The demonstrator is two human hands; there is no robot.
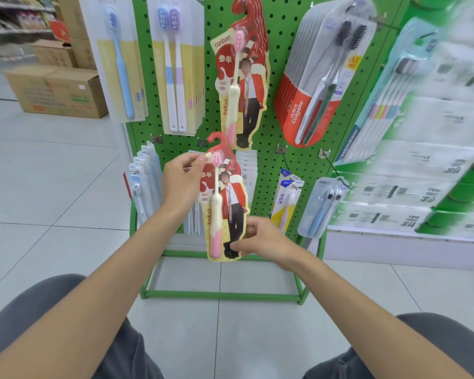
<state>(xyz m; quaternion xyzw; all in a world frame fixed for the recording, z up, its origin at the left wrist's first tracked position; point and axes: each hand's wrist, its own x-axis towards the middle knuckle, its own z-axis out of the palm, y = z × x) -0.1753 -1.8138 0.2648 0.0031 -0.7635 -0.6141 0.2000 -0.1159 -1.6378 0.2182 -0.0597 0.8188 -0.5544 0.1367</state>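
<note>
**Status.** Your left hand (181,184) pinches the upper left edge of the toothbrush pack (230,203) between thumb and fingertips, beside the pink brush head. Your right hand (260,242) clamps the pack's lower right edge, fingers curled round it. The pack is at the centre of the frame, upright, in front of the lower row of the green pegboard (279,23). The red hanger hook at its top is just beside a lower-row peg bracket (202,143). The view does not show whether the hook is over a peg.

**Progress.** Treat the pack as not yet hung, since both hands carry it. On that judgement, two steps remain: seat the hook on a peg, then release.

**Surroundings.**
- A stack of matching packs (246,77) hangs directly above, at upper centre.
- A tilted Colgate pack (309,105) hangs to its right.
- White packs (246,165) hang just behind the held pack and may crowd the peg.
- A yellow-and-white pack (283,203) hangs near your right hand, so keep your knuckles off it.
- The rack's base frame (222,295) lies below your hands.
- A cardboard box (58,91) stands well apart, at upper left.
</note>
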